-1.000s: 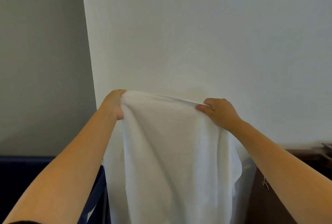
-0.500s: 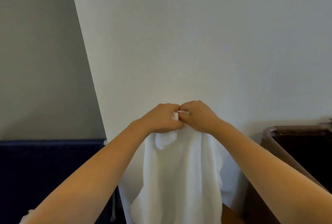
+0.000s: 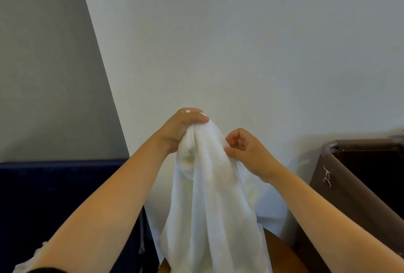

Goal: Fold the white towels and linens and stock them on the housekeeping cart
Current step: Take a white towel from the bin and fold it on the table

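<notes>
A white towel (image 3: 215, 207) hangs folded lengthwise in front of me, its lower end out of frame. My left hand (image 3: 182, 128) grips the gathered top corners of the towel from above. Lower down on the right side, my right hand (image 3: 244, 150) pinches the towel's edge between thumb and curled fingers. Both forearms reach up from the bottom corners of the view.
A brown fabric bin (image 3: 358, 176) with a dark inside stands at the right. A dark navy bag or bin (image 3: 54, 196) lies at the left. A wooden surface (image 3: 282, 253) shows under the towel. White wall fills the background.
The hands came together at the top of the towel, folding it in half. Now the left hand keeps both corners while the right hand has slid down the right edge.
</notes>
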Demonstrator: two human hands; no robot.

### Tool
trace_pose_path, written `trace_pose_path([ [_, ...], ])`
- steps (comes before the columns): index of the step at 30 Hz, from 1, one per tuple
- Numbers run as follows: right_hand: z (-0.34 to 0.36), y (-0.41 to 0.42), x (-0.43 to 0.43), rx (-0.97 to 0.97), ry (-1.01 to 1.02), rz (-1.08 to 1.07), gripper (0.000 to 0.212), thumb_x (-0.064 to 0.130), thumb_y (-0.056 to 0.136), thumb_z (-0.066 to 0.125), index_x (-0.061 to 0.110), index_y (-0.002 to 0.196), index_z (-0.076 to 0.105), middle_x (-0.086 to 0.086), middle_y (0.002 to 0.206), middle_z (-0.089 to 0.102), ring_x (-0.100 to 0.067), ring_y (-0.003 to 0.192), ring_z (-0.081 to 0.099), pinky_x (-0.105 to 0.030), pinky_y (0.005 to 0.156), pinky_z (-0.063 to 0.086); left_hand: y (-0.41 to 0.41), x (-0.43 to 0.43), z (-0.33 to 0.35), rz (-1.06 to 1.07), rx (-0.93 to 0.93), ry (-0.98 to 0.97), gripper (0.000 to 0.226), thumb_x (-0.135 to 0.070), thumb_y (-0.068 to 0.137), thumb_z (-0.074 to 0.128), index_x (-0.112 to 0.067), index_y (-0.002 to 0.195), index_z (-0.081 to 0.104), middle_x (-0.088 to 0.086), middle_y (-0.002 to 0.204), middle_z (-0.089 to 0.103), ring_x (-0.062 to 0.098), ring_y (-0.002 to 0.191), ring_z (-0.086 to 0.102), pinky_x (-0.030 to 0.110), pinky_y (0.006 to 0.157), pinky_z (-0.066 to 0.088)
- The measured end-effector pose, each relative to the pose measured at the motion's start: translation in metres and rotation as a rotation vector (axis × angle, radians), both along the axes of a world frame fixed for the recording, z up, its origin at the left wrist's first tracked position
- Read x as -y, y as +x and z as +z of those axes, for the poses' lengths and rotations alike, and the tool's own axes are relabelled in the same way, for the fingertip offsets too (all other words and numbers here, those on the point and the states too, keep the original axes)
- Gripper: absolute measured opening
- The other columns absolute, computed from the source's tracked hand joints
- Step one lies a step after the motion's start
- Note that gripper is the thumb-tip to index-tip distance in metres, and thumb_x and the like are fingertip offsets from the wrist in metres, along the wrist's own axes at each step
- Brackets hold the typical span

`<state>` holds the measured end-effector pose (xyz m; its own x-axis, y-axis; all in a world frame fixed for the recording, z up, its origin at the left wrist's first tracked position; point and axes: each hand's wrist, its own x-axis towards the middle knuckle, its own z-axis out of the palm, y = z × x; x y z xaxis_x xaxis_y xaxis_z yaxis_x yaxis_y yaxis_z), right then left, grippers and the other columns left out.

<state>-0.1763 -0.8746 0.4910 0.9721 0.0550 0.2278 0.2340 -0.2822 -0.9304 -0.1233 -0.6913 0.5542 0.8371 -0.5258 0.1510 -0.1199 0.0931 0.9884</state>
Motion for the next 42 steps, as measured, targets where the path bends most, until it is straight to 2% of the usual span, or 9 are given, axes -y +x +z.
trace_pose_path([
  [7,-0.013,0.001,-0.015,0.118,-0.214,-0.152,0.010,0.017,0.093,0.055,0.012,0.085,0.057,0.000,0.086,0.062,-0.013,0.076,0.055,-0.028,0.076,0.049,-0.005,-0.004,0.004,-0.060,-0.074,-0.150,0.029,-0.023,0.047,0.064,-0.023,0.041,0.037,-0.007,0.045,0.034,0.009,0.039,0.035,0.017,0.041,0.032],
  [13,-0.031,0.010,-0.006,-0.146,-0.270,0.054,0.044,0.036,0.097,0.045,-0.004,0.087,0.058,-0.019,0.083,0.061,-0.017,0.070,0.053,-0.029,0.068,0.044,-0.008,-0.008,0.004,-0.014,-0.110,-0.226,0.029,-0.024,0.045,0.063,-0.023,0.042,0.034,-0.006,0.046,0.032,0.011,0.042,0.033,0.020,0.044,0.028],
  [19,-0.024,0.024,0.020,0.002,-0.114,-0.328,0.037,0.027,0.095,0.053,0.015,0.062,0.042,-0.001,0.061,0.038,-0.012,0.056,0.034,-0.028,0.055,0.028,-0.004,-0.023,0.008,0.043,-0.115,-0.181,0.028,-0.019,0.049,0.064,-0.023,0.037,0.039,-0.008,0.043,0.037,0.008,0.038,0.037,0.015,0.040,0.032],
  [23,0.018,0.024,0.041,0.204,-0.354,-0.430,0.054,0.032,0.090,0.061,0.018,0.051,0.027,0.004,0.049,0.025,-0.009,0.045,0.024,-0.025,0.048,0.020,0.016,-0.047,0.008,0.224,-0.006,0.211,0.024,-0.011,0.064,0.073,-0.018,0.050,0.054,-0.003,0.050,0.057,0.014,0.046,0.054,0.017,0.044,0.043],
  [27,0.046,0.022,0.037,0.229,-0.616,-0.292,0.053,0.037,0.093,0.056,0.016,0.053,0.028,0.002,0.050,0.029,-0.011,0.049,0.027,-0.026,0.051,0.021,0.043,-0.055,-0.003,0.559,0.328,0.654,0.047,-0.020,0.078,0.072,-0.017,0.049,0.035,-0.004,0.049,0.038,0.013,0.046,0.036,0.024,0.046,0.026],
  [31,0.050,0.021,0.014,0.252,-0.712,-0.199,0.053,0.031,0.092,0.057,0.016,0.052,0.026,0.001,0.050,0.027,-0.011,0.049,0.026,-0.027,0.050,0.020,0.046,-0.045,-0.020,0.592,0.454,1.135,0.025,-0.036,0.083,0.065,-0.017,0.097,0.057,0.008,0.106,0.062,0.022,0.086,0.057,0.028,0.067,0.041],
  [34,0.048,0.019,-0.007,0.259,-0.785,-0.067,0.054,0.028,0.091,0.060,0.018,0.049,0.026,0.003,0.048,0.028,-0.010,0.047,0.027,-0.027,0.050,0.021,0.026,-0.022,-0.026,0.274,0.379,0.901,0.082,-0.025,0.079,0.074,-0.024,0.146,0.029,0.000,0.147,0.038,0.020,0.131,0.040,0.023,0.095,0.033],
  [38,0.045,0.017,-0.025,0.236,-0.664,0.078,0.054,0.025,0.090,0.062,0.022,0.045,0.030,0.007,0.039,0.033,-0.010,0.043,0.033,-0.019,0.046,0.023,-0.003,0.003,-0.025,-0.150,0.123,0.588,0.041,-0.015,0.064,0.065,-0.024,0.104,0.067,-0.002,0.101,0.068,0.014,0.096,0.062,0.023,0.083,0.049],
  [42,0.044,0.012,-0.022,0.153,-0.476,0.122,0.050,0.034,0.092,0.058,0.012,0.055,0.032,0.005,0.052,0.027,-0.008,0.047,0.025,-0.017,0.045,0.021,-0.009,0.005,-0.028,-0.154,0.028,0.410,0.024,-0.017,0.066,0.058,-0.027,0.078,0.076,0.003,0.085,0.071,0.016,0.082,0.066,0.025,0.072,0.052],
])
